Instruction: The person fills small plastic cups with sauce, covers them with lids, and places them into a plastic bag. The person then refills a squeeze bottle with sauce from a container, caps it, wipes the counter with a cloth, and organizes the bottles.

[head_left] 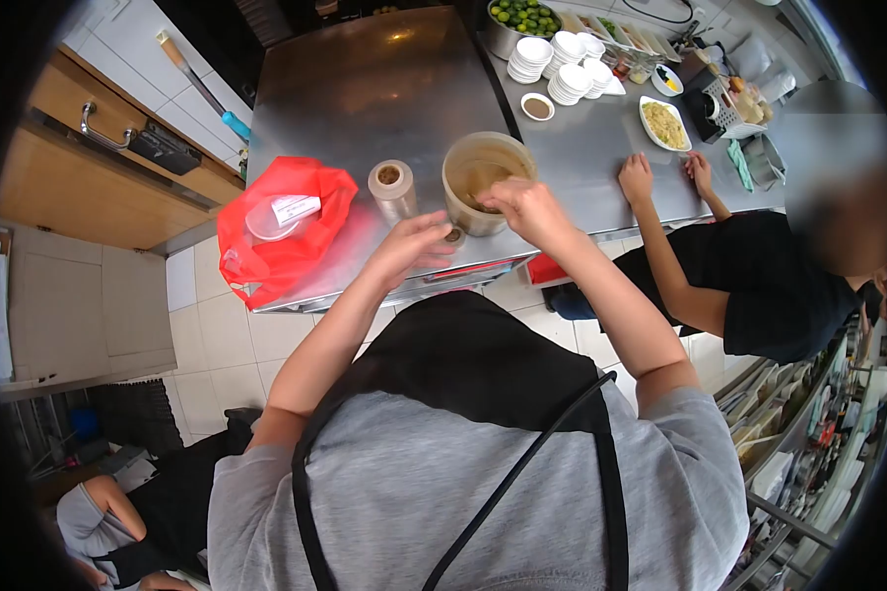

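1. At the clock's centre, a plastic tub (457, 197) stands on a steel counter (365, 108), brownish contents inside, too blurred to name

2. A right hand (527, 207) sits at four o'clock, fingers curled into the tub's mouth; whether they grasp anything cannot be told

3. At eight o'clock, a left hand (414, 241) is loosely extended, nothing visibly gripped; a small round object (454, 236) lies by its fingertips, contact unclear

4. A roll (394, 195) of what looks like plastic wrap stands at nine o'clock, a red bag (315, 179) beyond it

5. The tub appears light and fairly stiff, its contents likely adding weight; its smooth wall could turn slippery if wet, so the rim or both sides seem the surest hold
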`<state>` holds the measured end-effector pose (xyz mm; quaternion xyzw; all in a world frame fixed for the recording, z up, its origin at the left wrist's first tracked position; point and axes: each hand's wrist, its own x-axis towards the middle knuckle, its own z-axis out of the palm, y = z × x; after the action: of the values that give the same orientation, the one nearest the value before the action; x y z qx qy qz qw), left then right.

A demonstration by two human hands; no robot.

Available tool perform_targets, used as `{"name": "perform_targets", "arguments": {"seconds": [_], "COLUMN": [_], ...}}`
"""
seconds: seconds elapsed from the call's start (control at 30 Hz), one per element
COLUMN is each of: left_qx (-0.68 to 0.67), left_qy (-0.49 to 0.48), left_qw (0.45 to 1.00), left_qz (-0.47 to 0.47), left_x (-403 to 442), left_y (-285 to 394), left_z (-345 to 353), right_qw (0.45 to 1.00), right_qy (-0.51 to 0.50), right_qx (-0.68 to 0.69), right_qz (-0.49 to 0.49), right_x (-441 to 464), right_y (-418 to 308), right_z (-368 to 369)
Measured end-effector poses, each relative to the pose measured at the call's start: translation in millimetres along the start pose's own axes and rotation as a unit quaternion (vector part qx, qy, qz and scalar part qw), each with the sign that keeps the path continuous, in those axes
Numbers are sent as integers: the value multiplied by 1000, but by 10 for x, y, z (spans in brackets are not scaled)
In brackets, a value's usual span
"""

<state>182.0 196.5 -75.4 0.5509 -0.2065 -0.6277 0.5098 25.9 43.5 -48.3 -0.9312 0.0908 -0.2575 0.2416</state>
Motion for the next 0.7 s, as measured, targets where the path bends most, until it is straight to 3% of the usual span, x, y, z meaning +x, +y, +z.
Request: {"name": "perform_targets", "arguments": {"seconds": [0.17, 0.33, 0.7], "left_qx": [50, -2, -15], "left_qy": [19, 95, 158], "left_qw": [998, 990, 978], "left_qz": [42, 100, 137], "left_x": [-416, -654, -775], "left_y": [19, 60, 70], "left_z": [-404, -671, -917], "right_qw": [999, 996, 995], "right_qy": [32, 32, -66], "right_qx": [-40, -64, -58], "right_qz": [17, 49, 38], "right_x": [292, 315, -5], "right_y": [237, 238, 122], "right_z": [179, 66, -145]}}
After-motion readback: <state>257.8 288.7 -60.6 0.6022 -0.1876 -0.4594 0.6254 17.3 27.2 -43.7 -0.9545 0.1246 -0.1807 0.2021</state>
